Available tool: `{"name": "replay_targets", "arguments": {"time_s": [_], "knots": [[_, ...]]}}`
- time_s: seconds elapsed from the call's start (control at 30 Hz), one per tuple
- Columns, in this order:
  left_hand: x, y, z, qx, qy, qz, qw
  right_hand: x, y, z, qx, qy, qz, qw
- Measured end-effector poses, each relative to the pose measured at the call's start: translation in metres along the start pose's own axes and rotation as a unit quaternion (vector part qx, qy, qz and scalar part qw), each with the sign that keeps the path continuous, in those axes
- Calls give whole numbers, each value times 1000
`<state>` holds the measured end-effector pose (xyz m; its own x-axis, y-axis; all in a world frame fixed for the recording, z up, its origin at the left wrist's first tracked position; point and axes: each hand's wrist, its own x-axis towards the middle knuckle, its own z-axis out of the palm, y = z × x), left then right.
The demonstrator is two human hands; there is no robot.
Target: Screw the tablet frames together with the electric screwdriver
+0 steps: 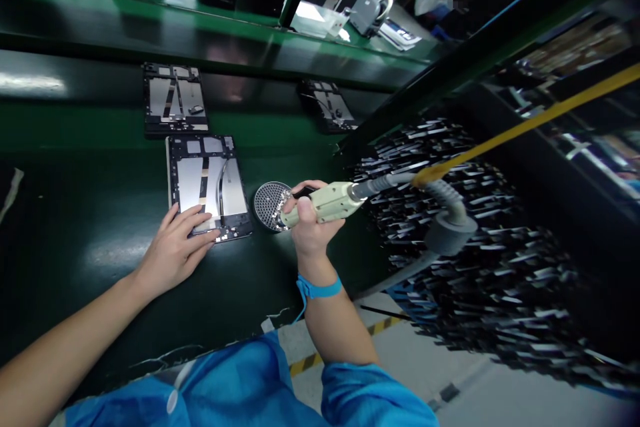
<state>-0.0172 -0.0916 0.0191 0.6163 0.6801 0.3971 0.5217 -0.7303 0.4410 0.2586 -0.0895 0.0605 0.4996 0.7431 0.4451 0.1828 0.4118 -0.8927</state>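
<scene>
Two hands are busy: the left hand (177,240) lies flat, fingers spread, on the near corner of an opened tablet (207,185) on the green belt (100,140); the right hand (307,220) grips an electric screwdriver (327,202), its tip over a round screw tray (270,205) beside the tablet.

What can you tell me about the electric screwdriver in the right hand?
The electric screwdriver has a pale beige, plastic-looking body, held roughly level with its tip end pointing left over the round perforated screw tray. The right hand grips it around the front. A grey ribbed cable leaves its rear, loops down past a grey collar, and a yellow line runs up to the right.
</scene>
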Motion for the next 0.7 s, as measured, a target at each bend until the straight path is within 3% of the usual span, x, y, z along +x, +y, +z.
{"name": "replay_targets", "arguments": {"time_s": [0.23,0.4,0.53,0.7], "knots": [[0,-1,2,-7,-10,-7,1000,2,-2,1,4,8,1,1000],[5,3,4,-20,-17,-29,999,3,-28,17,48,20,-15,999],[6,2,6,-33,-15,-26,999,-12,-46,48,121,-64,-8,991],[6,1,6,-44,-21,-31,998,-38,-43,77,153,-165,41,973]]}}
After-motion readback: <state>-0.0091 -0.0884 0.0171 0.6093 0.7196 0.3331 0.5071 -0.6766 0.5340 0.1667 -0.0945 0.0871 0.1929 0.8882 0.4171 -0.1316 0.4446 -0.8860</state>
